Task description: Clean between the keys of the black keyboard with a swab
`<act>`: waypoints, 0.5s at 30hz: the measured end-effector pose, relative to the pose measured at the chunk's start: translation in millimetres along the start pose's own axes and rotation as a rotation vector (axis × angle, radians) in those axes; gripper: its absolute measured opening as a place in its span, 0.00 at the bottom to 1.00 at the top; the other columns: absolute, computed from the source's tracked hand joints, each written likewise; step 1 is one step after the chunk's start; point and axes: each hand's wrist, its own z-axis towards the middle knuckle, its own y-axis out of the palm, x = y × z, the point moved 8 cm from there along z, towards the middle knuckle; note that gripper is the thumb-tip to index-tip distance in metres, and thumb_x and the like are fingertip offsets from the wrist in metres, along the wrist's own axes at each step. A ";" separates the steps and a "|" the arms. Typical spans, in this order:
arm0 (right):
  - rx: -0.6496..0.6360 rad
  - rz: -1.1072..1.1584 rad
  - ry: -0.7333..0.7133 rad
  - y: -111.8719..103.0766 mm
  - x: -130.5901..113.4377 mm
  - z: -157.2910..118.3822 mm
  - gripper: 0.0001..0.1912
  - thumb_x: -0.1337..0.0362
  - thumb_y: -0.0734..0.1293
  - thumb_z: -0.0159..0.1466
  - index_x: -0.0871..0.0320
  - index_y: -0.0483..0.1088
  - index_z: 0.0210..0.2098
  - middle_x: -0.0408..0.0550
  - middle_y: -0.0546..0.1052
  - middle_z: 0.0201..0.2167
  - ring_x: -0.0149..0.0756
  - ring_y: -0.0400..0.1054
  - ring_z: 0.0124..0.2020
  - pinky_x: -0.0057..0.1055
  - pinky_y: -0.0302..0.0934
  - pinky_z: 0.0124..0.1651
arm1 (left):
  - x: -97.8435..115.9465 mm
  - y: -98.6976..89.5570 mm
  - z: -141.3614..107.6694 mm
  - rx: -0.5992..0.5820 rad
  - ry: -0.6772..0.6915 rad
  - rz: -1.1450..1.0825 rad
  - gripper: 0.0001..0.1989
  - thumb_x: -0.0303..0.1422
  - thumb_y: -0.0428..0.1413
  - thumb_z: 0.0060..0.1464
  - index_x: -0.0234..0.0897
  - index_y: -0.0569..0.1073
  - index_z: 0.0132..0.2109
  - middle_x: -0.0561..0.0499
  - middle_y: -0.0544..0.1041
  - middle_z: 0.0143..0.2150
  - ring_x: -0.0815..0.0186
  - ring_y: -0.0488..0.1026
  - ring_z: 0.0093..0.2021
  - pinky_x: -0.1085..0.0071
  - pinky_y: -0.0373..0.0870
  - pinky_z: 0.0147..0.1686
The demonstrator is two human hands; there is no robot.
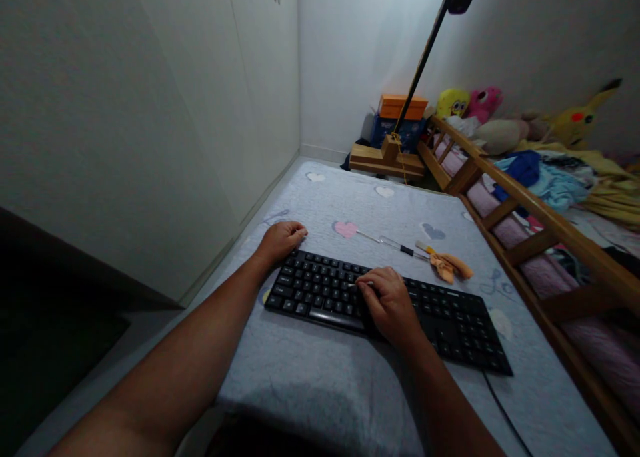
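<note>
A black keyboard (325,290) lies on the bed-like surface covered with a pale blue heart-patterned sheet (310,370). Over its middle keys, my right hand (389,303) is closed in a pinch on a thin white stick that looks like a cotton swab (353,285), its tip low over the keys. My left hand (283,240) rests by the keyboard's far left corner, fingers curled together; whatever they may hold is too small to make out. Behind the keyboard lie a thin metal tool with a black sleeve (407,250) and a crumpled orange cloth (445,265).
A white-and-yellow stick-like item (425,247) touches the cloth. The keyboard's cable (505,410) runs toward the near right. A wooden bed rail (530,207) borders the right side, and a pale cabinet (165,110) the left. At the back stands a wooden-based pole (387,155).
</note>
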 end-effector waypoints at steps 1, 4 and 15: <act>-0.003 -0.009 0.004 0.3 0.1 0.8 0.08 0.68 0.62 0.67 0.56 0.73 0.34 0.47 0.77 0.33 0.40 0.66 0.39 0.40 0.56 0.47 | -0.1 -0.5 -0.1 0.004 0.002 0.000 0.17 0.42 0.50 0.54 0.34 0.78 0.32 0.52 0.72 0.21 0.64 0.68 0.26 0.70 0.58 0.27; -0.027 -0.044 0.027 0.9 0.4 4.7 0.09 0.68 0.62 0.67 0.56 0.74 0.33 0.47 0.77 0.33 0.40 0.66 0.39 0.40 0.55 0.47 | -1.0 -0.8 -0.2 0.005 0.000 0.001 0.18 0.42 0.49 0.54 0.34 0.78 0.33 0.51 0.73 0.21 0.64 0.69 0.27 0.70 0.58 0.27; -0.126 -0.096 0.050 5.2 0.0 24.1 0.10 0.67 0.62 0.66 0.56 0.74 0.31 0.47 0.78 0.32 0.39 0.67 0.38 0.38 0.57 0.46 | -7.4 1.6 2.2 -0.001 0.004 0.004 0.18 0.42 0.49 0.55 0.35 0.79 0.35 0.51 0.74 0.23 0.63 0.70 0.28 0.70 0.59 0.29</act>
